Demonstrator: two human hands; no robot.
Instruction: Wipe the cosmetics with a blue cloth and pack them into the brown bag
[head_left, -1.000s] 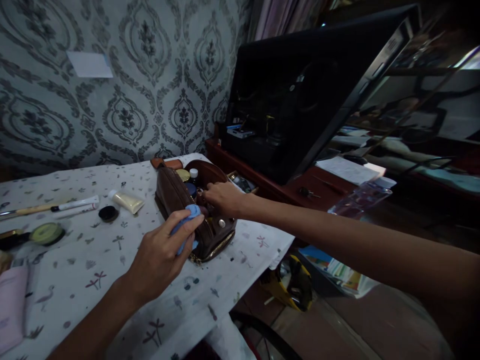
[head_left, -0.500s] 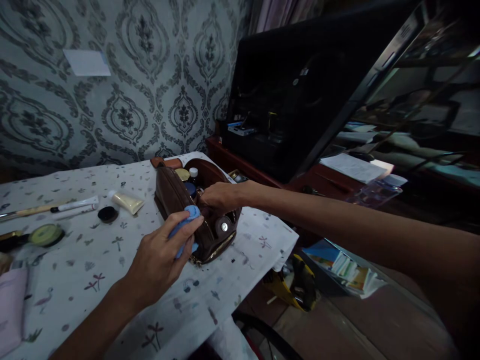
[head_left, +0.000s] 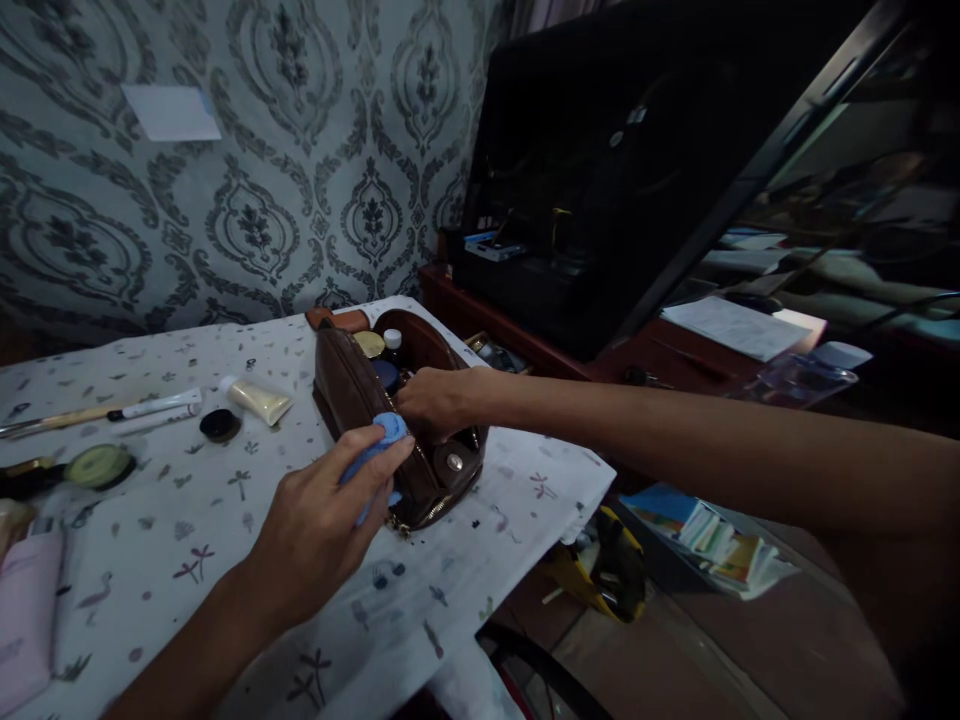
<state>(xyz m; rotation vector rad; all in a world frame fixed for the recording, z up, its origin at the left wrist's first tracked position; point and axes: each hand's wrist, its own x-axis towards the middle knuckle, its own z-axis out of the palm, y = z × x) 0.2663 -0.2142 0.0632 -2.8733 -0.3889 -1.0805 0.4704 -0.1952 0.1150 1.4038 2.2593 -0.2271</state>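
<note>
A brown leather bag (head_left: 352, 385) stands unzipped on the table, with a gold lid (head_left: 369, 344), a white-capped bottle (head_left: 392, 342) and a dark blue lid (head_left: 385, 376) showing inside. My left hand (head_left: 322, 510) pinches a folded blue cloth (head_left: 388, 430) against the bag's near side. Inside the bag's mouth is my right hand (head_left: 435, 402), knuckles up with the fingers curled down. Its fingertips are hidden by the bag, so what they touch does not show.
On the patterned tablecloth (head_left: 255, 520) lie a cream tube (head_left: 259, 400), a black cap (head_left: 220, 425), a green round compact (head_left: 99, 465), a white pen-like stick (head_left: 161, 403) and a pink tube (head_left: 30, 610). A large television (head_left: 600, 180) stands at the right, with books (head_left: 712, 535) below.
The view has shifted slightly, moving the scene a little right. My right hand stays inside the bag and my left hand keeps the cloth at its side.
</note>
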